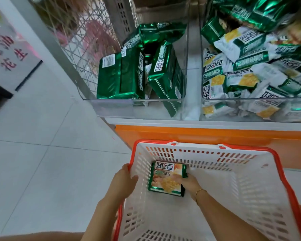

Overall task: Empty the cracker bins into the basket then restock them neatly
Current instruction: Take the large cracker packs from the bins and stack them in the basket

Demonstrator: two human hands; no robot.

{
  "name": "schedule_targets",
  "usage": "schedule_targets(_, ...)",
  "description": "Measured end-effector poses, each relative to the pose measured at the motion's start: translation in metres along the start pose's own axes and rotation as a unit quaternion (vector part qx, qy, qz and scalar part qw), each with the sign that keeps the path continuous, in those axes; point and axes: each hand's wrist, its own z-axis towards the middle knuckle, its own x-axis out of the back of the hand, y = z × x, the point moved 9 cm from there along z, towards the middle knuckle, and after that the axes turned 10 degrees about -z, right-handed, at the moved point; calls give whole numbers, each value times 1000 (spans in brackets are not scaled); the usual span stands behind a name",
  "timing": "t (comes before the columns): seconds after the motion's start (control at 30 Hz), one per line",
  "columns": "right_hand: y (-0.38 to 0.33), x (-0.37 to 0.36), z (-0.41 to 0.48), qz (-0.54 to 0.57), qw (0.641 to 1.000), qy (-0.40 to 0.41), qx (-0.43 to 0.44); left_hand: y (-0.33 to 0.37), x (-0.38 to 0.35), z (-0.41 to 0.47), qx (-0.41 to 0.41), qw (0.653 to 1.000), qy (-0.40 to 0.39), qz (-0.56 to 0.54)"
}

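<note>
Pale tiled shop floor [42,153] runs from 7 to 10 o'clock, with an orange shelf base [198,134] across the middle of the view.

- Stock: a clear acrylic left bin [115,110] at 12 o'clock holds a few large dark green foil packs [118,79], some upright, some leaning. A matching right bin [250,98] at 2 o'clock is heaped with small white-and-green sachets [241,79] under more green packs.
- Receiver: a white slotted plastic basket [198,145] with a red rim sits at 6 o'clock, below the shelf base.
- Task item: one green-edged printed cracker pack [167,178] is down in the basket, toward its 10 o'clock corner, face up and slightly tilted. It is the only pack in there.
- Left hand [125,181]: clamped on the basket's 9 o'clock rim, thumb hooked inside, fingers outside.
- Right hand [192,184]: reaches into the basket at the pack's 3 o'clock edge, fingers tucked under that edge and apparently holding it. The fingertips are hidden. A thin gold bracelet [201,191] sits on the wrist.

Judgement: emptying has barely begun, since both bins remain stocked.

Method note for this step: lay the pack flat against the corner walls, not propped up, so later packs can stack in rows. Keep the rim steadied while letting go. Large packs would best go along the 9 o'clock side, leaving the 3 o'clock side for sachets, which makes sorted restocking easier. Foil looks slippery and crackers crush, so place them, don't drop them.
</note>
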Motion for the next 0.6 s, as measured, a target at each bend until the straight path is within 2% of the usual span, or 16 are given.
schedule_targets(0.1, -26, 19, -24, -58, 998, 33, 1, 8, 19, -9, -4, 1000, -3, -16)
schedule_targets(0.2, -78, 26, -68, -173, 982, 36, 69, 45, 73, -31, -96, 989, 95, -56)
schedule_targets(0.27, -116, 19, -107, -314, 941, 17, 126, 87, 119, -62, -206, 958, 161, -118)
schedule_targets(0.33, -159, 11, -158, -401, 890, 37, 212, 128, 163, -99, -301, 917, 209, -160)
schedule_targets(0.4, -202, 10, -215, -410, 858, 92, 296, 159, 196, -121, -356, 884, 240, -187)
schedule_targets(0.43, -221, 12, -242, -392, 849, 122, 333, 171, 207, -122, -366, 878, 247, -183)
schedule_targets(0.53, -277, 26, -312, -336, 803, 233, 434, 200, 207, -104, -335, 910, 226, -95)
schedule_targets(0.6, -312, 38, -335, -307, 776, 294, 466, 214, 191, -87, -291, 933, 210, -10)
